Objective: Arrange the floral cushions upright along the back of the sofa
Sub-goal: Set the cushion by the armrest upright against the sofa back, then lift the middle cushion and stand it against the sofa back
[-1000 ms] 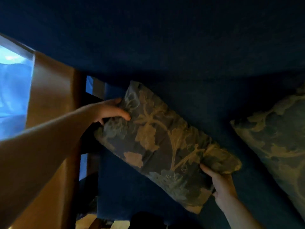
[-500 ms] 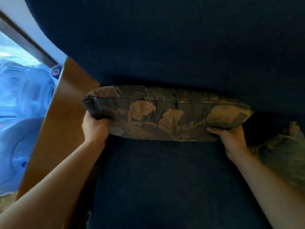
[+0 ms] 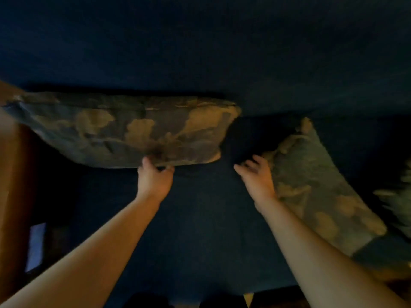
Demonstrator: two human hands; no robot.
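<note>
- Dark floral fabric cushion (image 3: pixel 124 127), rectangular with tan blossoms: stands on its long edge against the backrest of the deep-blue upholstered sofa (image 3: pixel 200 52), at 10 o'clock of the view, its left end near the brown sofa arm (image 3: pixel 13 174).
- Left hand (image 3: pixel 154 177): thumb and fingers pinched on the cushion's lower edge, near its middle.
- Right hand (image 3: pixel 255 174): fingers spread and empty, touching nothing clearly, just beside the near corner of a second floral cushion (image 3: pixel 315 185).
- Second floral cushion: lies slanted on the seat at 3 o'clock, not yet upright; motion blur hides its exact contact with the backrest.
- A third patterned edge (image 3: pixel 398 207) shows at the far right; too blurred to identify.
- Judgement on technique: tuck the first cushion's bottom edge snugly into the seat crease before letting go, so it does not slump forward; then take the second cushion by two opposite corners, tip it vertical, and seat it touching the first.
</note>
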